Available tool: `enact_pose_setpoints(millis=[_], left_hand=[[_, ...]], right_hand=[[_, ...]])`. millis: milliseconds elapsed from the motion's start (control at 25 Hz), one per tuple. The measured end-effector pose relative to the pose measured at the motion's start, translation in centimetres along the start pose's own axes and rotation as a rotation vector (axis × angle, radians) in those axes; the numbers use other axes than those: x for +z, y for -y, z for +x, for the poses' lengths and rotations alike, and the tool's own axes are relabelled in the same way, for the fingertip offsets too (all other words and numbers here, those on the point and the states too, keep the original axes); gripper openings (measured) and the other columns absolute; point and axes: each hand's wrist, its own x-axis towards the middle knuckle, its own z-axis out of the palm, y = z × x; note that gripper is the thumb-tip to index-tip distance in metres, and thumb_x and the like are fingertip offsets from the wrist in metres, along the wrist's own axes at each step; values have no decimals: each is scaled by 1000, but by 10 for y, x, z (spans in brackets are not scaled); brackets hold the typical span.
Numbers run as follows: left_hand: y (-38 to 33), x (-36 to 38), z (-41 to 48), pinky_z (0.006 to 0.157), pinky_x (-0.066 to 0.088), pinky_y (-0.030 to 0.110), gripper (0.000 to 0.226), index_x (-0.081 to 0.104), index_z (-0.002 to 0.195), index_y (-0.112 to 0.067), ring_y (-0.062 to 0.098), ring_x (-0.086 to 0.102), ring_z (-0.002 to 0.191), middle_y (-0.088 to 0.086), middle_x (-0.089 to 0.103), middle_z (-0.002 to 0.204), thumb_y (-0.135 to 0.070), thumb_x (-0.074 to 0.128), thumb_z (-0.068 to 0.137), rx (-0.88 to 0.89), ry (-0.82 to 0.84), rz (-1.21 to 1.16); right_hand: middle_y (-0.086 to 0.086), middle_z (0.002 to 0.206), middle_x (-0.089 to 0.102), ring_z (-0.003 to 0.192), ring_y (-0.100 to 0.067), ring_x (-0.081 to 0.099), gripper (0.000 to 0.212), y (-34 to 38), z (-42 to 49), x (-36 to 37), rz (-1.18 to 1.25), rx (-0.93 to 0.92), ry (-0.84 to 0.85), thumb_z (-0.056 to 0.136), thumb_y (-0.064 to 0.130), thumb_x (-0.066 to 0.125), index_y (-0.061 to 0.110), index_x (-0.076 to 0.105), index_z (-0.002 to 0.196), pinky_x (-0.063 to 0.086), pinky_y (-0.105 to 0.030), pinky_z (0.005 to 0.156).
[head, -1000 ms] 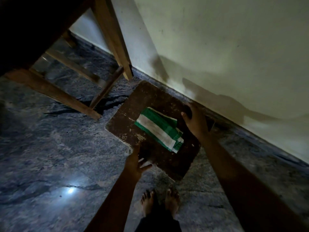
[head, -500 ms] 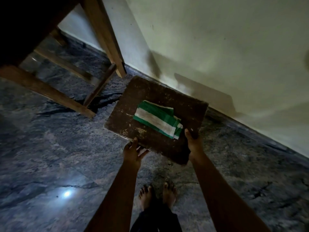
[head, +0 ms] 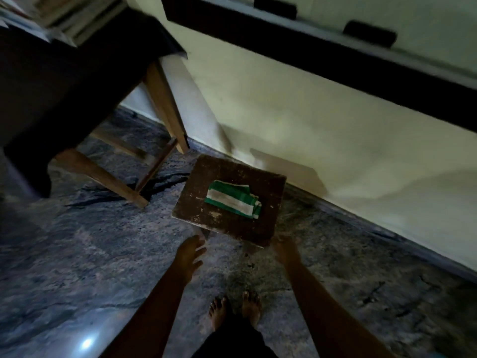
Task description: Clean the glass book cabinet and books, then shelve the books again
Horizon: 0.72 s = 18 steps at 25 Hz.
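Observation:
A small dark wooden stool [head: 224, 177] with a worn top stands on the stone floor close to the wall. A folded green and white striped cloth [head: 233, 200] lies on its top. My left hand [head: 189, 251] hovers just in front of the stool's near left edge, fingers relaxed and spread, holding nothing. My right hand [head: 285, 248] is blurred beside the near right corner, apart from the stool and holding nothing. Stacked books [head: 38, 14] show on the table at the top left.
A wooden table [head: 165, 107] draped with a dark cloth stands at the left, its legs reaching the floor near the stool. A dark ledge [head: 322, 58] runs along the pale wall above. My bare feet [head: 235, 310] stand just behind the stool.
My right hand shifted from the stool's far side to its near edge. Both hands then let go and drew back. My view rose, bringing the tabletop and ledge into sight.

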Motion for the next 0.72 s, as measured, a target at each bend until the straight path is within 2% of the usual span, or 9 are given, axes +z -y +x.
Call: enact_pose_setpoints(millis=[80, 160, 280, 360, 400, 480, 560, 640, 720], left_hand=[[7, 0, 1, 87, 39, 37, 46, 43, 137, -10, 26, 50, 111, 10, 52, 129, -33, 48, 97, -45, 4, -15], [15, 10, 29, 85, 39, 39, 52, 39, 139, -8, 29, 52, 109, 11, 53, 123, -36, 49, 96, -93, 12, -46], [19, 29, 85, 88, 44, 41, 47, 44, 133, -8, 32, 55, 109, 22, 56, 120, -35, 48, 96, -93, 55, -161], [14, 39, 105, 78, 50, 36, 34, 54, 117, -8, 29, 62, 83, 19, 69, 87, -33, 45, 96, -28, 99, -293], [12, 42, 112, 79, 49, 38, 30, 54, 116, -9, 28, 58, 76, 15, 67, 78, -30, 44, 98, 9, 88, -364], [15, 44, 116, 93, 43, 42, 34, 49, 129, -6, 30, 52, 92, 14, 61, 102, -24, 42, 100, 47, 25, -437], [22, 36, 110, 93, 41, 41, 39, 48, 132, -5, 28, 48, 104, 15, 53, 124, -24, 44, 99, 33, 2, -449], [33, 20, 103, 94, 41, 41, 40, 49, 133, -8, 28, 47, 106, 15, 49, 134, -27, 45, 99, 0, -4, -435], [46, 3, 98, 96, 41, 40, 39, 50, 132, -9, 28, 48, 108, 14, 50, 134, -28, 46, 98, -34, -45, -416]], right_hand=[[-24, 135, 45, 120, -31, 47, 37, 0, -7, -3, 102, 16, 18, 97, 15, 44, -7, 49, 126, 33, -35, 105], [-24, 122, 50, 113, -30, 51, 38, 3, 16, 13, 152, 9, -15, 93, 28, 54, -4, 57, 113, 36, -39, 104], [-16, 136, 47, 122, -33, 47, 57, 0, 71, 43, 249, 43, -22, 88, 36, 59, 3, 46, 133, 37, -39, 104], [-19, 140, 43, 125, -34, 44, 56, -7, 90, 54, 218, -4, -56, 92, 30, 55, 2, 39, 138, 35, -38, 105], [-20, 140, 43, 125, -35, 44, 56, -12, 93, 59, 181, -26, -107, 93, 30, 54, 2, 38, 138, 34, -39, 105], [-20, 137, 46, 123, -36, 46, 57, -26, 92, 64, 165, -39, -150, 92, 34, 54, 4, 39, 137, 36, -44, 103], [-19, 136, 47, 123, -35, 46, 57, -42, 80, 71, 142, -14, -144, 92, 35, 53, 4, 39, 137, 36, -42, 103], [-20, 135, 49, 122, -35, 48, 58, -61, 61, 84, 162, -1, -135, 91, 37, 54, 4, 40, 137, 37, -43, 103], [-20, 130, 52, 118, -33, 51, 54, -81, 39, 95, 189, -13, -135, 91, 33, 56, 3, 44, 134, 41, -40, 99]])
